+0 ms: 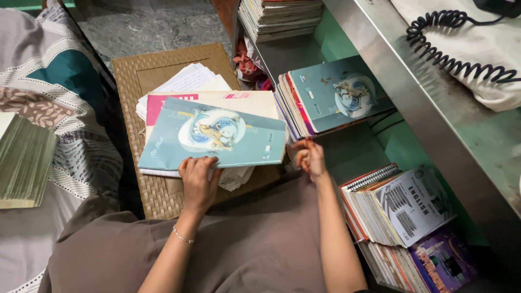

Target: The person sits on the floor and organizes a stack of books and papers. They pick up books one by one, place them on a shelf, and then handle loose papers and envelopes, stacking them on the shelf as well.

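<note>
My left hand (197, 179) grips the near edge of a teal notebook (217, 133) with a round picture on its cover. That notebook lies on top of a pile of papers and a pink-and-cream booklet (217, 99) on a woven stool (163, 70). My right hand (308, 157) hovers just right of the notebook's corner, fingers curled, holding nothing that I can see. A second teal notebook (339, 92) tops a stack on the shelf to the right.
A metal shelf unit (434, 114) runs along the right, with stacked books above (282, 16) and spiral-bound workbooks below (401, 203). A coiled black cord (450, 49) lies on white cloth on top. A patterned bedsheet (49, 92) and a green book (21, 163) lie left.
</note>
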